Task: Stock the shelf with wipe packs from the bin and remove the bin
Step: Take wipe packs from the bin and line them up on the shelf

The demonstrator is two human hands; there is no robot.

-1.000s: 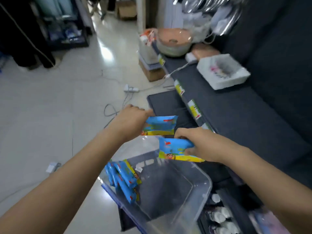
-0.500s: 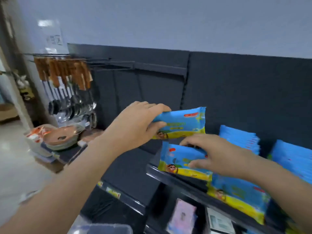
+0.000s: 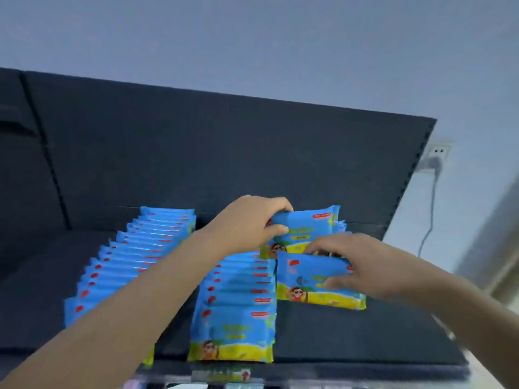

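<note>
Both hands have carried their packs further in over the shelf (image 3: 351, 341) than half a second ago, and the view has swung right, so the hanging ladles are gone from sight. Left hand (image 3: 247, 223) grips the upper pack (image 3: 306, 228) by its left end, fingers over the top edge, thumb on the face. Right hand (image 3: 362, 265) pinches the lower pack (image 3: 311, 282) near its right end, fingers on top, thumb on the printed front. Lower pack overlaps the bottom of the upper one in view; whether they touch, cannot tell. Both are held upright, faces forward, over bare shelf just right of the middle row (image 3: 238, 304); the left row (image 3: 134, 254) stands apart beyond the left forearm. Blue edges show behind the upper pack, perhaps a third row begun, but mostly hidden. Step in hand, by my reading: placing, not fetching. Next move likely calls for setting the upper pack down first at the back, then the lower one in front of it, square with the neighbouring row. Bin is out of view; remaining stock unknown.
</note>
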